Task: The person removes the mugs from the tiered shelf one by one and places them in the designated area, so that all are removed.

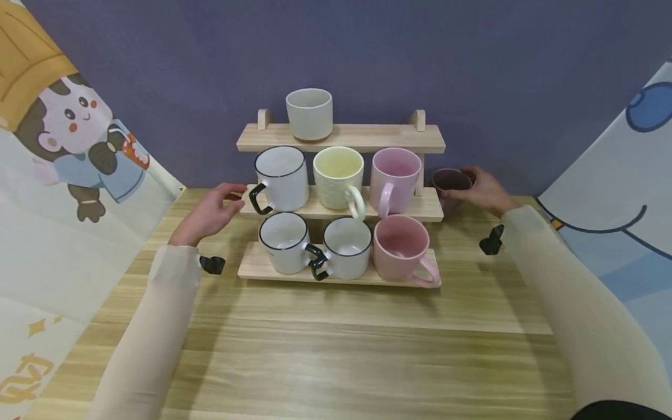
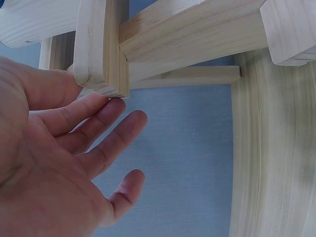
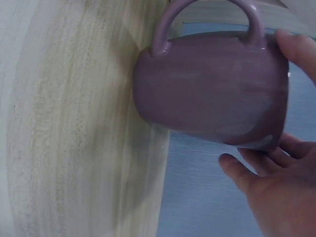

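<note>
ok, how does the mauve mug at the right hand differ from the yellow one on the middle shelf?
Colour: the mauve mug is dark purple; the yellow mug is pale yellow.
Place: the mauve mug is beside the rack; the yellow mug stands on its middle shelf.
Contact: the right hand grips the mauve mug near its rim; no hand touches the yellow mug.
Shared: each has one handle and its mouth up.

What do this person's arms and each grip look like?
Left sleeve and right sleeve: long, plain, cream. Left wrist block and right wrist block: small, angular, black, no cables visible. Left grip and right grip: bare, no gloves.
</note>
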`<state>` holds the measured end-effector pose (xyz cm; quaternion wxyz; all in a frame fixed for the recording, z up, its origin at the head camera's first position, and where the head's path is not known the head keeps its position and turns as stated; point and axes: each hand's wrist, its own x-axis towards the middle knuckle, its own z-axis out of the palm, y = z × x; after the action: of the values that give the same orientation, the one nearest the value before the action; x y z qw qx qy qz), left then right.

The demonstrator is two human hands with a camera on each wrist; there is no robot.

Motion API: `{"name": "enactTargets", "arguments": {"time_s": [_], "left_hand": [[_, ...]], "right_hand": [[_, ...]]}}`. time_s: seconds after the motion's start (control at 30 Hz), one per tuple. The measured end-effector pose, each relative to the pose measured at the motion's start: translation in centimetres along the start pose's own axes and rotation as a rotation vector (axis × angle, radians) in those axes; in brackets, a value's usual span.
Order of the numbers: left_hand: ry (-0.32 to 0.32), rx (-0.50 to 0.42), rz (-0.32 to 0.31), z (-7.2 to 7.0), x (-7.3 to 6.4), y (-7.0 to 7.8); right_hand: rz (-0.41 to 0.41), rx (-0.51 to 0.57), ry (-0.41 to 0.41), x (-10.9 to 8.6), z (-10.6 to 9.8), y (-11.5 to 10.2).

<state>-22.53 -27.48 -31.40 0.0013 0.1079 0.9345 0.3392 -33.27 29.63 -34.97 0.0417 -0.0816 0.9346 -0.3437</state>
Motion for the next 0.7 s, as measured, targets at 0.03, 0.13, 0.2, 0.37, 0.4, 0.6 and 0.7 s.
{"name": "enactTargets", "arguments": {"time_s": [0.03, 0.13, 0.2, 0.37, 0.4, 0.6, 0.7], "left_hand": [[0.001, -0.001, -0.002, 0.0, 0.0, 0.0], [0.003, -0.004, 0.006, 0.1, 0.0, -0.2], [0.002, -0.005, 0.019, 0.1, 0.0, -0.3], [0.002, -0.009, 0.027, 0.0, -0.1, -0.4], [0.003, -0.010, 0.027, 0.0, -0.1, -0.3], [0.006, -0.013, 0.021, -0.1, -0.2, -0.2], [0.008, -0.015, 0.021, -0.1, -0.2, -0.2]], "right_hand": [[-0.006, -0.005, -0.004, 0.0, -0.1, -0.1], [-0.025, 0.009, -0.004, -0.2, -0.6, -0.6], [-0.034, 0.021, -0.001, -0.3, -1.1, -1.1], [-0.066, 0.029, 0.020, -0.9, -2.2, -3.0], [-0.079, 0.031, 0.029, -1.0, -2.4, -3.4], [-0.161, 0.038, 0.089, -1.9, -3.5, -6.0], [-0.191, 0.034, 0.100, -2.5, -3.8, -7.2]]}}
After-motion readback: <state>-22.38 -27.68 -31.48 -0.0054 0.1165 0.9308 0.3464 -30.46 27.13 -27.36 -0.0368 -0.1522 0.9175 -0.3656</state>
